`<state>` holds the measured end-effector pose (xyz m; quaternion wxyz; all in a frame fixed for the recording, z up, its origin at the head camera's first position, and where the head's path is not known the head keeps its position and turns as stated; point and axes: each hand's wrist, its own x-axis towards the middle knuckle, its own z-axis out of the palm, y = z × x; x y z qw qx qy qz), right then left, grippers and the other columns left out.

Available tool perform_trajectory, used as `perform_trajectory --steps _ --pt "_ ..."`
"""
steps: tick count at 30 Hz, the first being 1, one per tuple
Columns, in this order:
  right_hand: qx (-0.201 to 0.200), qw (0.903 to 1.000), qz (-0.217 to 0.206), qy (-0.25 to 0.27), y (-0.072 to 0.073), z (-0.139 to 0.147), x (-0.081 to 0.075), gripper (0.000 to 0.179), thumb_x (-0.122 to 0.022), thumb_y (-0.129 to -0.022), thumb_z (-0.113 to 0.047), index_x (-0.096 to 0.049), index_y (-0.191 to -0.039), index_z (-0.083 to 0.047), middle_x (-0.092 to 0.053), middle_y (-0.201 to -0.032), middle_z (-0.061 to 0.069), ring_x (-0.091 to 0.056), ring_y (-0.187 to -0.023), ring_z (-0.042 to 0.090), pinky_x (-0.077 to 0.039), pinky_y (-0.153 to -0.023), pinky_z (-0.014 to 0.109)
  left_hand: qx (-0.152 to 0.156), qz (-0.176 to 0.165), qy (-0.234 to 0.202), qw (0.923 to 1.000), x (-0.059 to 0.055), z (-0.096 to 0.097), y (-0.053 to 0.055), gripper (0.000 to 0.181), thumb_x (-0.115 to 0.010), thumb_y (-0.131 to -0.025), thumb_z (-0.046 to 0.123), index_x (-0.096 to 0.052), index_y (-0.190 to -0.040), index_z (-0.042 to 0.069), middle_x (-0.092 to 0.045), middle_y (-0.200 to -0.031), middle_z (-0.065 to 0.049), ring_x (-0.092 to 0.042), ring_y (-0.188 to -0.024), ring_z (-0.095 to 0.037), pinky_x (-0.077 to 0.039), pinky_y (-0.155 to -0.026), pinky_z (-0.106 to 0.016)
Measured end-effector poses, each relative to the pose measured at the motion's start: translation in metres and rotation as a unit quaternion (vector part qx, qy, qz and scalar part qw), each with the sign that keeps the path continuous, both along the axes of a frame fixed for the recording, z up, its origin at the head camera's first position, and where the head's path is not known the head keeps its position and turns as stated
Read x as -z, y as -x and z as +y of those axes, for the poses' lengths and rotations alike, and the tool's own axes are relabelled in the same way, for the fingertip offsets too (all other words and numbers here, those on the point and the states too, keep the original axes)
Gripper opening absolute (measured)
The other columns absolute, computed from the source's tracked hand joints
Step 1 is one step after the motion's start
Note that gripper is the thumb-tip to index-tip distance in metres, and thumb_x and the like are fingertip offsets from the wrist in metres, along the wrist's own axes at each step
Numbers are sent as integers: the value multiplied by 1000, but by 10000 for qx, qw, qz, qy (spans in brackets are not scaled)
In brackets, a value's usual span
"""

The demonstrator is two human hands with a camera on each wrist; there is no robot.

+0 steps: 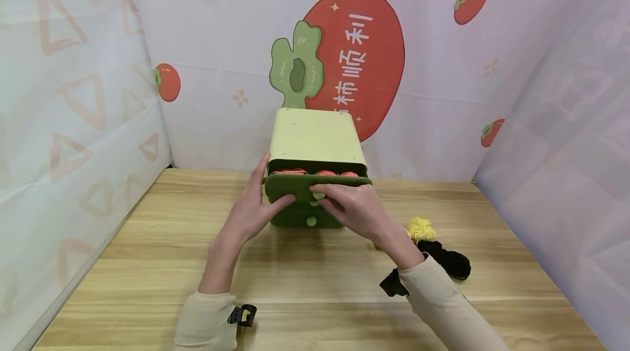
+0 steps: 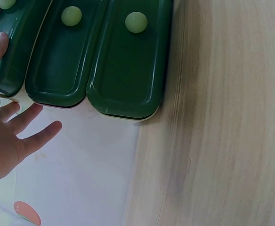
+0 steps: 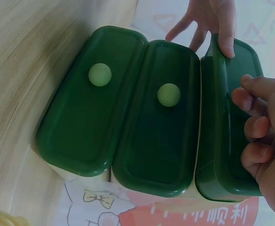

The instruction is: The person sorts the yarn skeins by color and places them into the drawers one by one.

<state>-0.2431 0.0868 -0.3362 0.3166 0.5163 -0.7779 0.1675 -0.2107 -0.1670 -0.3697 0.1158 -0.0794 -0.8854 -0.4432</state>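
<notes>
A small chest [image 1: 315, 135] with a cream top and green drawer fronts stands on the table. Its top drawer [image 1: 287, 187] juts forward, showing red and pink yarn-like bundles [image 1: 290, 171] inside. My right hand [image 1: 356, 209] pinches the pale green round knob [image 1: 319, 196] of that drawer. At the chest's left side is my left hand [image 1: 248, 209], fingers spread along the side and thumb extended across the drawer front. Below, the middle drawer [image 2: 64, 56] and bottom drawer [image 2: 128, 66] sit closed in the left wrist view, each with a round knob.
To the right on the wooden table [image 1: 197, 263] lie a yellow yarn bundle [image 1: 420, 229] and a black bundle [image 1: 450, 261], partly behind the right forearm. A printed cloth backdrop [image 1: 211, 23] rises behind the chest and along both sides.
</notes>
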Motion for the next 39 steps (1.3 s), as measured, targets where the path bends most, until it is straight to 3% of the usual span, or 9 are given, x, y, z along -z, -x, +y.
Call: perform_trajectory --steps 14,23,32,39 --pt "44 9998 164 116 13 -3 -1 37 -81 -83 -13 -72 -118 -14 -77 -102 -2 -63 -60 4 -43 -46 19 76 168 1 9998 3 -1 5 86 -58 -94 59 2 -155 51 -14 -167 5 -42 -140 -36 -45 -103 -63" --pt "149 9994 55 317 22 -6 1 36 -81 -82 -11 -73 -117 -15 -77 -99 -2 -67 -69 6 -51 -54 23 164 607 -221 9978 6 0 7 76 -56 -102 35 -6 -159 39 -22 -164 0 -46 -136 -35 -47 -105 -54" --pt "328 9985 -219 371 28 -8 5 33 -77 -86 -12 -73 -119 -16 -76 -101 -3 -69 -77 8 -56 -63 25 -139 1077 -295 9937 8 6 9 71 -54 -103 12 -17 -158 37 -34 -159 -3 -61 -121 -36 -58 -92 -45" --pt "363 9976 -306 511 29 -10 8 32 -77 -87 -13 -73 -118 -16 -76 -101 -2 -70 -79 9 -57 -65 27 -328 1390 -280 9893 11 8 11 71 -56 -101 7 -24 -158 34 -39 -156 -4 -64 -116 -36 -59 -90 -44"
